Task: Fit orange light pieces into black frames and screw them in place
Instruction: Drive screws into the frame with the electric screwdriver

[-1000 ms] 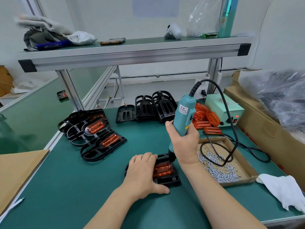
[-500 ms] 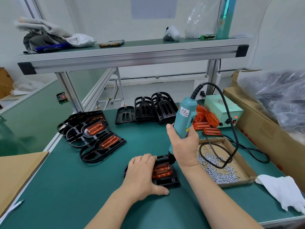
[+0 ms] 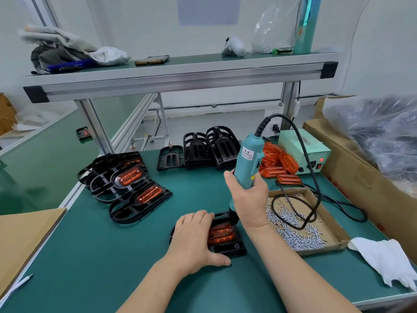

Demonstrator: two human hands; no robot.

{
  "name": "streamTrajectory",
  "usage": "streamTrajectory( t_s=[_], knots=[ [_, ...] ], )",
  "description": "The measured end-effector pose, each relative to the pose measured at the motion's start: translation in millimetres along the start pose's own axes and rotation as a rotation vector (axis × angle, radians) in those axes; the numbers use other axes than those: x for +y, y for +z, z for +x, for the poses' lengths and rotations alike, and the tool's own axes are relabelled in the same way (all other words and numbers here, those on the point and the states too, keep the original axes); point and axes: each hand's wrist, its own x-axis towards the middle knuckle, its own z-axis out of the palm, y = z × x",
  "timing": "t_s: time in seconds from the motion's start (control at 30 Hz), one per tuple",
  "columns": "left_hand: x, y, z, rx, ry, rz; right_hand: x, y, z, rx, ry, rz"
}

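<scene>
A cardboard tray (image 3: 337, 230) holds loose screws (image 3: 300, 239) and a loop of cable (image 3: 318, 195). A box (image 3: 352, 170) at right holds bagged dark parts. On the green table (image 3: 108, 256), the left hand (image 3: 191, 238) presses flat, fingers relaxed, on a black frame (image 3: 228, 248) with its orange piece (image 3: 220, 233) seated. The right hand (image 3: 250, 197) grips the upright driver (image 3: 248, 163), tip down at the frame. A shelf (image 3: 180, 73) spans behind.

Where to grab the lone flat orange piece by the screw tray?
Pinch the orange piece across its two long edges, coming from above: it lies flat, long axis left-right, near edge free. The black cord passes its left end.
</scene>
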Motion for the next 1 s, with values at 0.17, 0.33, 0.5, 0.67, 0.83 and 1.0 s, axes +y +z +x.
streamTrajectory(
  t_s=[0.17, 0.33, 0.5, 0.67, 0.83, 1.0],
  knots=[
    [0, -2, 0, -0.01, -0.003, 0.0, -15, 0, 4, -0.03, -0.048, 0.009],
    [-2, 0, -1, -0.024, -0.002, 0.011, -37, -13, 29, 0.003, -0.026, 0.129],
    [-2, 1, 0, -0.05, -0.009, 0.04, -21, -46, 48, 0.184, 0.158, 0.268],
    [-1, -1, 0, -0.062, -0.016, 0.043, 8, -76, 51, 0.346, 0.348, 0.314],
    [-3, -1, 2, -0.087, -0.01, 0.043, 25, -94, 51, 0.38, 0.505, 0.406],
    [8, -8, 8, -0.097, -0.043, 0.0, 33, -107, 51, 0.402, 0.669, 0.559]
  ],
)
